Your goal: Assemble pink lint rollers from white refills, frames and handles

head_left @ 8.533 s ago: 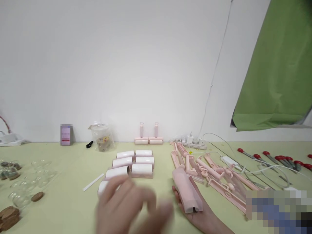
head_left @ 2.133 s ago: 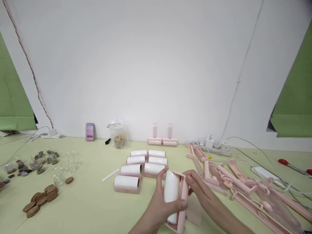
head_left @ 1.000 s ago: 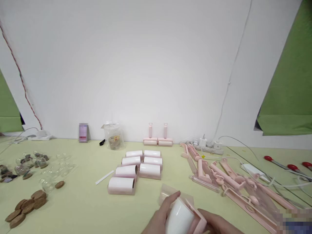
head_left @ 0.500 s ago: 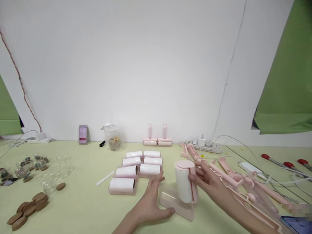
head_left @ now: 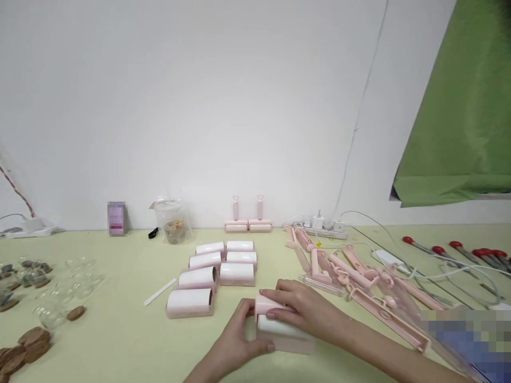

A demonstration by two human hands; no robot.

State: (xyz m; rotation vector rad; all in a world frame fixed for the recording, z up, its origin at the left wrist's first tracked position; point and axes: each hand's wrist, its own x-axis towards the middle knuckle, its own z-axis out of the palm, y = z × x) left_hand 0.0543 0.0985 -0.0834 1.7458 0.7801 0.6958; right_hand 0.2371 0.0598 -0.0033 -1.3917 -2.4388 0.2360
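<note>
A pink-framed lint roller with a white paper roll lies on its side in a clear pinkish cover near the table's front. My left hand grips its left end, thumb on the near side and fingers behind. My right hand is closed over the top of the pink frame, fingers pressed on it. Left of them, several white paper rolls sit in clear pinkish covers in two columns. Right of my hands lie loose pink handles and frames.
Two finished-looking pink lint rollers stand against the wall. A power strip with cables is at the back right, near red-tipped rods. Glass globes and cork discs lie left; a bagged tape roll stands behind.
The lint roller has gone from upright in my right hand to lying in the clear cover. My left hand has closed on its end. The view has shifted right.
</note>
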